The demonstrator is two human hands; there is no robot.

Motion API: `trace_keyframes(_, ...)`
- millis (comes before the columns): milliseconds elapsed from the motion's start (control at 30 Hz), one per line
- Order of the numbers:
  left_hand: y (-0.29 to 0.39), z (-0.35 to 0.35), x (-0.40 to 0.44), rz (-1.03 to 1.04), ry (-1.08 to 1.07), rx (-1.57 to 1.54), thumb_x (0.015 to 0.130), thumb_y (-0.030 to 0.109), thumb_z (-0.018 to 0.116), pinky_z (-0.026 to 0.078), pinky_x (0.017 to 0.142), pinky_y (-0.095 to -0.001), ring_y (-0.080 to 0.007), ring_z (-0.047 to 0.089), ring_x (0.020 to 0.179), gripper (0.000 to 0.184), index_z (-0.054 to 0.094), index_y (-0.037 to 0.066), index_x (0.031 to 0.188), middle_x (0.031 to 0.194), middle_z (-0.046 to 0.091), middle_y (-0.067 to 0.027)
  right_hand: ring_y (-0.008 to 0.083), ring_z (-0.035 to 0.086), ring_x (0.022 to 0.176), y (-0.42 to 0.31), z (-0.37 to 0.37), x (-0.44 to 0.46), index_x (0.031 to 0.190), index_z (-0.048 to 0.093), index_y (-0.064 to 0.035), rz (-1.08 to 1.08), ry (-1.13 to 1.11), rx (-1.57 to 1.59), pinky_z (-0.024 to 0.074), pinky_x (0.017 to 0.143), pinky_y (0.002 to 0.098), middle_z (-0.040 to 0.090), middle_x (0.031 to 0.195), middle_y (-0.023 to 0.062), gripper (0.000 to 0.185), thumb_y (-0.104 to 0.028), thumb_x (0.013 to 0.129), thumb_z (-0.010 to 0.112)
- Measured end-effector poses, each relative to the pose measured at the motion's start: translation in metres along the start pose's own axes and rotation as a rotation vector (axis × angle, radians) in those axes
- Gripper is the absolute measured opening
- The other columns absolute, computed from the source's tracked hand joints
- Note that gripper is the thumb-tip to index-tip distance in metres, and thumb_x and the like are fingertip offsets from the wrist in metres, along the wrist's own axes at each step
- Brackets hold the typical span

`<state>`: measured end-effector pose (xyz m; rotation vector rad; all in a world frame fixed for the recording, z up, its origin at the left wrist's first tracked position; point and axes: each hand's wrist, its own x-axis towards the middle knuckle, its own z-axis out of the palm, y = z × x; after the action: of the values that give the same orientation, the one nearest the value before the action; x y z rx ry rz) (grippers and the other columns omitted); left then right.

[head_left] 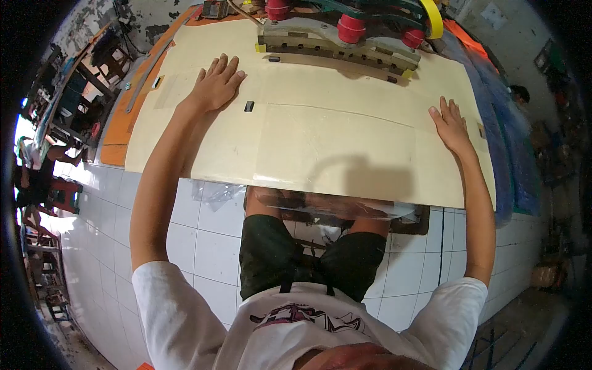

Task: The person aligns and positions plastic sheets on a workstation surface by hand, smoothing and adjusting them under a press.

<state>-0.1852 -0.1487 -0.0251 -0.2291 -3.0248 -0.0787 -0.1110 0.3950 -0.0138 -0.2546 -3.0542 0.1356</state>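
My left hand lies flat, fingers apart, on the left part of a large cream sheet that covers the table. Toward the sheet's right edge, my right hand rests with its fingers stretched out. Neither hand holds anything. A small black piece sits on the sheet to the right of my left forearm. Two more dark pieces lie near the machine's front edge, one at its left and one at its right.
A machine with a long metal bar and red knobs stands at the back. A metal ruler lies on the orange board at left. Blue plastic hangs at right. Another person is at far left.
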Motion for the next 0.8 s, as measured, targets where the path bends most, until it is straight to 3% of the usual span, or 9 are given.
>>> trace_keyframes(633,-0.015,0.003,0.013,-0.039,0.082,0.008,0.099,0.054,0.025,0.01,0.118,-0.0493,-0.0288,0.014,0.147,0.064,0.027,0.017,0.151,0.159,0.018,-0.0136,0.0376,0.014,0.146,-0.022,0.002,-0.003,0.151,0.026,-0.0097,0.007,0.058,-0.015,0.0099,0.117,0.0502,0.02,0.156,0.0233,0.074,-0.06,0.097,0.033)
trace_keyframes(800,-0.024,0.007,0.013,-0.009,0.117,0.034,0.099,0.055,0.026,0.011,0.118,-0.0493,-0.0286,0.014,0.147,0.064,0.028,0.018,0.151,0.158,0.018,-0.0136,0.0376,0.013,0.146,-0.029,-0.001,-0.005,0.15,0.028,-0.0071,0.031,0.074,0.061,0.0119,0.118,0.0449,0.02,0.155,0.0255,0.073,-0.058,0.097,0.036)
